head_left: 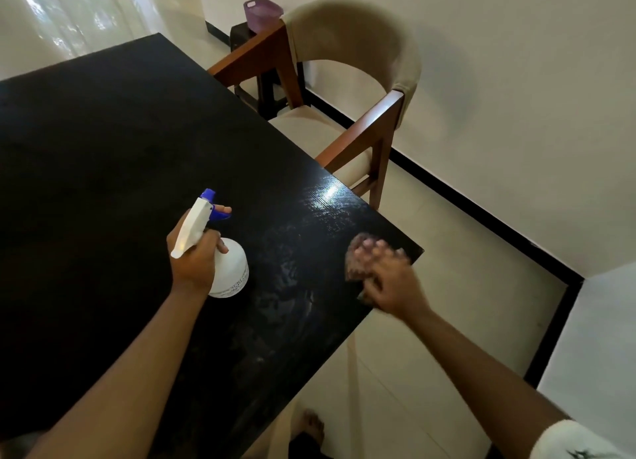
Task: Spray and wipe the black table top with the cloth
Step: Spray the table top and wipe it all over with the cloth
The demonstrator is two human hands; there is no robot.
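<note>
On the black table top (103, 149), left hand (192, 255) grips spray bottle (229, 269); right hand (389, 279) presses cloth (358, 255).

Black table top (120, 142) wet-glossy with fine grain; white plastic spray bottle (230, 269); wooden-armed, fabric-padded chair (358, 80).

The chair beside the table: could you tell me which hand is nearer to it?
Right. The right hand wipes the cloth near the table corner below the chair; the left hand holds the spray bottle farther in.

Print on the spray bottle (230, 269) is unreadable.
</note>
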